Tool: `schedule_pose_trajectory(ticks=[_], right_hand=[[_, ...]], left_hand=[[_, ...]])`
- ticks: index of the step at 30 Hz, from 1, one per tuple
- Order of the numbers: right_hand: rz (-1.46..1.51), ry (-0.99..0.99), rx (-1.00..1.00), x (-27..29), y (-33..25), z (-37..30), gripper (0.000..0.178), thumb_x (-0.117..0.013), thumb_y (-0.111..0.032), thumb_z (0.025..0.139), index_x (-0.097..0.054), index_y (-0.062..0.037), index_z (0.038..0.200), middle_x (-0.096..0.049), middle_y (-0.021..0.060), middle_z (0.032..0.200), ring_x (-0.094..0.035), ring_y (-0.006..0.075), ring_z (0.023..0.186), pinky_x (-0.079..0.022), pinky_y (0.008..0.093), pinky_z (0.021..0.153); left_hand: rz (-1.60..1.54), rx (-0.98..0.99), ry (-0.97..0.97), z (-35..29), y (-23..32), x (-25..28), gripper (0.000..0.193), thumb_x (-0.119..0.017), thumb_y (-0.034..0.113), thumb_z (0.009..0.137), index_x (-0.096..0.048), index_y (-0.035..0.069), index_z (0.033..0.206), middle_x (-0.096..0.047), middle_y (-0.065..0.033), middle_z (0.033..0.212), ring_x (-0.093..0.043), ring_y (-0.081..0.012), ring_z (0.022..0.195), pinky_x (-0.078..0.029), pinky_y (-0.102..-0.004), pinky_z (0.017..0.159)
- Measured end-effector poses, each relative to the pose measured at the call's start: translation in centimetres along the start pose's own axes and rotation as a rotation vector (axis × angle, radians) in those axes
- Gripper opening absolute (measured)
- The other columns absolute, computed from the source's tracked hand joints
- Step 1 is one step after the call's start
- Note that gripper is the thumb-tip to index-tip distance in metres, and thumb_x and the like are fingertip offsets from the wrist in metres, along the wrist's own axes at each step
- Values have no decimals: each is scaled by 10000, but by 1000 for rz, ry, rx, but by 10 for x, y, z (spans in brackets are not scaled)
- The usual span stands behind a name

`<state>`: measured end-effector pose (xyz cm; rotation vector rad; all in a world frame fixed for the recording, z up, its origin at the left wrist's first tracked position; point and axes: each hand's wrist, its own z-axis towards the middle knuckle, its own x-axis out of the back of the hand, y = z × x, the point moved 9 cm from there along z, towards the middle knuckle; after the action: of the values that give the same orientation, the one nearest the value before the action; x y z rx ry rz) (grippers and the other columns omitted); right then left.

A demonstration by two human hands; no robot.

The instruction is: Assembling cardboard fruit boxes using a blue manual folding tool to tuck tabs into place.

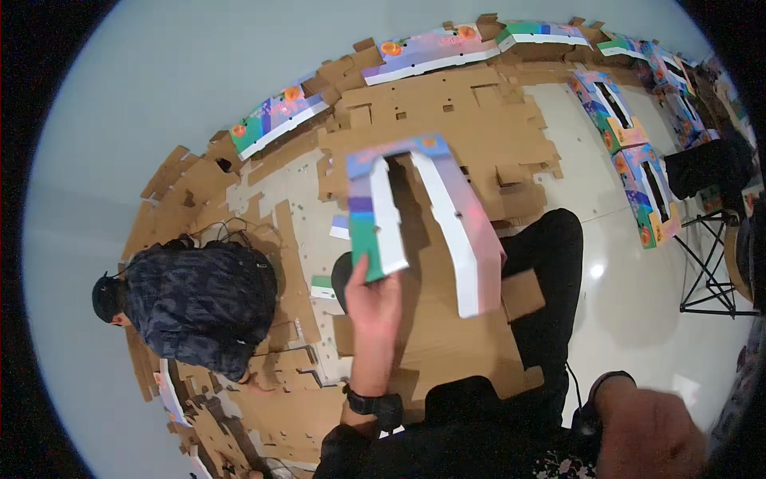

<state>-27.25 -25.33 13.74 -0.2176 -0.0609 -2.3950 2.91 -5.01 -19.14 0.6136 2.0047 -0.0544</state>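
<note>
My left hand [373,303], with a dark watch on the wrist, is closed on the green end of a printed cardboard box piece [472,211]. The piece is folded into an arch: a short orange-and-blue end joins two long sides with white inner flaps, and a wide gap runs down the middle. It is held above a brown cardboard sheet [451,351] lying between my dark-trousered legs. Away from it, at the lower right, my right hand [654,431] is smeared by motion, so its fingers cannot be made out.
A person in a dark patterned jacket [203,299] crouches at the left among brown cardboard sheets. Printed box pieces [435,52] line the wall. More folded boxes [648,191] stand on the pale floor at the right, near a black-legged stool [714,271].
</note>
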Motion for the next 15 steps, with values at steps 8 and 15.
schedule_pose_trajectory(ticks=[8,15], right_hand=[[135,-1021,-866,-147,134,-204,996,-870,-369,692,-361,-11,1470,-406,229,1469,-389,409,1361,-324,482,1162],[45,-1218,-709,-195,132,-294,942,-860,-440,678,-460,-35,1429,-429,151,1508,-403,338,1387,-355,462,1126]], left_hand=[[-27,96,282,-30,-56,97,358,-506,53,1009,-495,2,1363,-573,-150,1353,-554,-289,1265,-446,-440,1112],[-9,140,275,-33,-62,99,346,-555,73,1001,-512,-4,1335,-590,-135,1320,-564,-271,1250,-476,-423,1091]])
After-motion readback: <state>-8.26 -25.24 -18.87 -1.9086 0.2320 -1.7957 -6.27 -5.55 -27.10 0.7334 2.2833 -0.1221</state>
